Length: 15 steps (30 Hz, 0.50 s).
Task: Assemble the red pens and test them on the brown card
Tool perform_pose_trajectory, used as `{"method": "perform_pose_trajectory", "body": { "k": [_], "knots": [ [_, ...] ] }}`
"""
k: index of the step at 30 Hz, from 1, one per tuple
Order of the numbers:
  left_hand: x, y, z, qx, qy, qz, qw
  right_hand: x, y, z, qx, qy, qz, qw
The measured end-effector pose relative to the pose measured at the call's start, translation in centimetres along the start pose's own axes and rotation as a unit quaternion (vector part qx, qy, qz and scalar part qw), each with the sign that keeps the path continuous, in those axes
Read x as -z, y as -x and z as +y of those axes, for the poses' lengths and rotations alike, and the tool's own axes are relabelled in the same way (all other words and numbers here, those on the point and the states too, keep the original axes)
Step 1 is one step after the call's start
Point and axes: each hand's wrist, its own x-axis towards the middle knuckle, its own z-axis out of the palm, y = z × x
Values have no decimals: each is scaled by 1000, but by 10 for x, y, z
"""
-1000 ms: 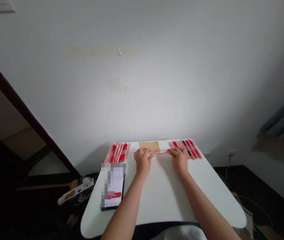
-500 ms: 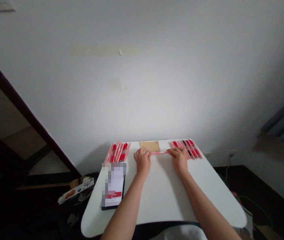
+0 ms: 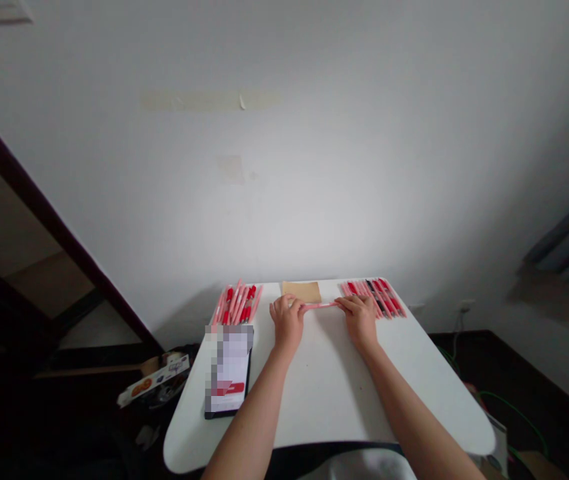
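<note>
Between my two hands lies a thin pink pen-like stick (image 3: 321, 305), level and running from side to side just above the white table. My left hand (image 3: 287, 319) pinches its left end, with the other fingers bent. At the opposite end, the fingertips of my right hand (image 3: 359, 317) are closed on it. Both ends of the stick are hidden by fingers. Right behind it is a tan paper rectangle (image 3: 302, 291). A loose pile of pink and red pens (image 3: 237, 305) lies left of my left hand; a neater row of pink, red and black pens (image 3: 379, 297) is beside my right hand.
A phone or tablet in a dark case (image 3: 230, 373), partly blurred out, rests on the left of the white table (image 3: 329, 393). The wall (image 3: 314, 167) rises behind the table's far edge. A box and clutter (image 3: 154, 381) are on the floor at left.
My left hand has shifted very slightly to the right along the pink stick. My right hand stays almost where it was, and the pens and paper have not moved.
</note>
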Motion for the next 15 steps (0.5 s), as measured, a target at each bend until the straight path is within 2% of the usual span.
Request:
{"method": "perform_pose_trajectory", "body": {
  "k": [6, 15],
  "knots": [
    [-2, 0, -1, 4, -11, 1, 1000, -2, 0, 2, -5, -2, -2, 1000],
    [-3, -1, -4, -30, 12, -1, 999, -1, 0, 2, -3, -2, -8, 1000]
  ]
}}
